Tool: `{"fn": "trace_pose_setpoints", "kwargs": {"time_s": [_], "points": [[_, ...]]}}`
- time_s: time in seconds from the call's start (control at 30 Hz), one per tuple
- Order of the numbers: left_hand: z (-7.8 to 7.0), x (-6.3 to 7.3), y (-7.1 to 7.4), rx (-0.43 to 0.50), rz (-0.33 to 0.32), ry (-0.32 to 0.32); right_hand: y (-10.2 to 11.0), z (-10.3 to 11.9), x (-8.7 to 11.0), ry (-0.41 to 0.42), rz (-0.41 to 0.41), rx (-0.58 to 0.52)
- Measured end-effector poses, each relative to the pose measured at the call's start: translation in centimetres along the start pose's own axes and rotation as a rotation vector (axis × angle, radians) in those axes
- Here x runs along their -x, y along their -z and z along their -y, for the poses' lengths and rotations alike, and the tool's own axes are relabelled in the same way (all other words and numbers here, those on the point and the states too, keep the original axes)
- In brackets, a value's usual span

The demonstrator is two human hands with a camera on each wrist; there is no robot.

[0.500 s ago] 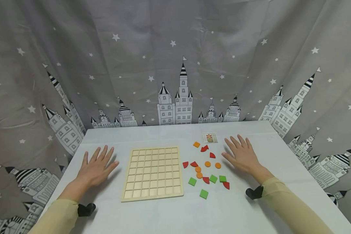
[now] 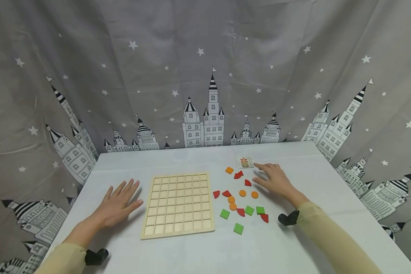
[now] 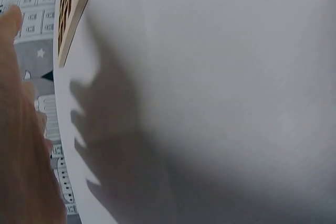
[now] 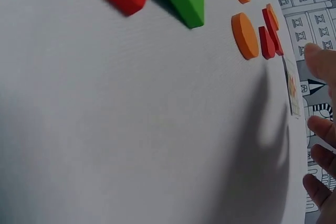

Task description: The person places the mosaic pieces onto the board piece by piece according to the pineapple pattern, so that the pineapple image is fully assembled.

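Note:
My left hand [image 2: 118, 205] hovers over the table left of a wooden grid board [image 2: 179, 201], its fingers spread and holding nothing. My right hand [image 2: 275, 180] is above the table at the right, fingers extended to the left, with nothing in it. Its fingertips come right up to the edge of a small picture card [image 2: 244, 162] with a gridded flowerpot design. Between board and right hand lie loose pieces: orange discs [image 2: 242, 193], green squares [image 2: 238, 228], red quarter-circles [image 2: 216, 194] and an orange square [image 2: 229, 170].
A white table [image 2: 191, 255] carries everything. Behind it hangs a grey curtain [image 2: 150, 95] printed with castles and stars. Black wrist cameras [image 2: 96, 257] are strapped at both sleeves.
My right hand has moved left toward the picture card, its fingers now pointing left rather than spread forward. The left hand has shifted slightly right. The pieces and board lie as before.

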State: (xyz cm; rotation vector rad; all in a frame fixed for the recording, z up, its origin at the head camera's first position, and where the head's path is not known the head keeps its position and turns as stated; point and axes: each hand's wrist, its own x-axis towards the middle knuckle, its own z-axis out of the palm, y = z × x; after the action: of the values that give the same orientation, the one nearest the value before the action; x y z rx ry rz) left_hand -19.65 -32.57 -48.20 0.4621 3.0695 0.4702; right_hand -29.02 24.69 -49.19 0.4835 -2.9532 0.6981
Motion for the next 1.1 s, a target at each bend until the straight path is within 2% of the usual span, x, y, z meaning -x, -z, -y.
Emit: {"fn": "trace_pose_setpoints", "kwargs": {"time_s": [0.27, 0.43, 0.77, 0.97, 1.1], "points": [[-1.5, 0.7, -0.5, 0.161, 0.042, -0.083, -0.2, 0.5, -1.5, -0.059, 0.028, -0.136], [-2.1, 1.7, -0.5, 0.183, 0.025, -0.125, -0.2, 1.1, -2.1, -0.084, 0.084, -0.21], [-2.0, 2.9, -1.7, 0.157, 0.025, -0.177, -1.2, 1.6, -3.1, -0.067, 0.111, -0.178], [-1.7, 3.2, -2.0, 0.203, -0.012, -0.201, -1.8, 1.9, -3.6, -0.086, 0.125, -0.141], [-1.4, 3.4, -2.0, 0.231, -0.003, -0.186, -2.0, 2.1, -3.9, -0.089, 0.132, -0.133]]}}
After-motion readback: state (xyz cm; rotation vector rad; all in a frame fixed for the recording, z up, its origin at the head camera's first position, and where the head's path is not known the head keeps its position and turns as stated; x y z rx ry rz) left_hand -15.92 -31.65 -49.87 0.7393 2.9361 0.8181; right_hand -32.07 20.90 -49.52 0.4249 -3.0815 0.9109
